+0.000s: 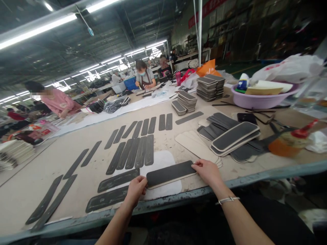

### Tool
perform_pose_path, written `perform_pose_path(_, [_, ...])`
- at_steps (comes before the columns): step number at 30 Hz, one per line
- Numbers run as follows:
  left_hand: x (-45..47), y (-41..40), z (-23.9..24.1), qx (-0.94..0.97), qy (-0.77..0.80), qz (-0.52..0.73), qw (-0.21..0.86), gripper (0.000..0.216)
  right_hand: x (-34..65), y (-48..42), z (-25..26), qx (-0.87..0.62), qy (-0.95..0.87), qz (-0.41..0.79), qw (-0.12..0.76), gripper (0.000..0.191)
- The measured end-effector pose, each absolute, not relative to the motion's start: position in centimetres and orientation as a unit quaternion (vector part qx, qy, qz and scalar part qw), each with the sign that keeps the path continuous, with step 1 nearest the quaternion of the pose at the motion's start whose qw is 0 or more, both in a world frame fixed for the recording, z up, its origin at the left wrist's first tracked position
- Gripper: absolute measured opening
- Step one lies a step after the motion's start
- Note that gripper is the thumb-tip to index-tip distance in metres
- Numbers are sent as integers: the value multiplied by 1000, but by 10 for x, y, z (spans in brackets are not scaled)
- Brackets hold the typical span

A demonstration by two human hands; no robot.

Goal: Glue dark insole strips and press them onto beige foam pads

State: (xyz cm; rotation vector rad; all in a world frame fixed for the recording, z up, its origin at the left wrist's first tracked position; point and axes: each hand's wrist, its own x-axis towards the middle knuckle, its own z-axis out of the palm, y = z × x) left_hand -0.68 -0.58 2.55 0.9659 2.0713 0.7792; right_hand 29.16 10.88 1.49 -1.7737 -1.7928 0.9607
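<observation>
A dark strip with rounded ends and a pale edge (171, 174) lies across a white sheet (163, 158) near the table's front edge. My left hand (138, 188) pinches its left end, and my right hand (206, 171) pinches its right end. To the left of my left hand lie two dark strips with faint pale outlines (119, 179). Beyond them is a row of several similar strips (135, 153). Just right of my right hand are pale rounded pieces (195, 144) and a heap of dark pieces with a pale-edged one (235, 136) on top.
Stacks of pale-edged pieces (211, 86) stand at the back right. A purple basin (263, 99) holds a blue-and-white container and other items. An orange-brown bottle with a red nozzle (286, 146) sits at the right. Co-workers (145, 76) work across the table.
</observation>
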Motion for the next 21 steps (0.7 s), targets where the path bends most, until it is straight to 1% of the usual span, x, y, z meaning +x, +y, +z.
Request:
perform_pose_path(5, [-6,-7,25,372,812,276,355,12,294,111,15,-635,-669,340,183,18])
perform_pose_path(10, [-4,-6,29,394,818,243,342,18,296,115,7,-633,-688,322,148,24])
perform_pose_path(14, [-2,-7,31,419,826,208,313,24,297,115,3,-639,-690,309,137,28])
perform_pose_path(21, [-1,-3,36,464,839,151,243,22,295,114,1,-650,-691,287,132,28])
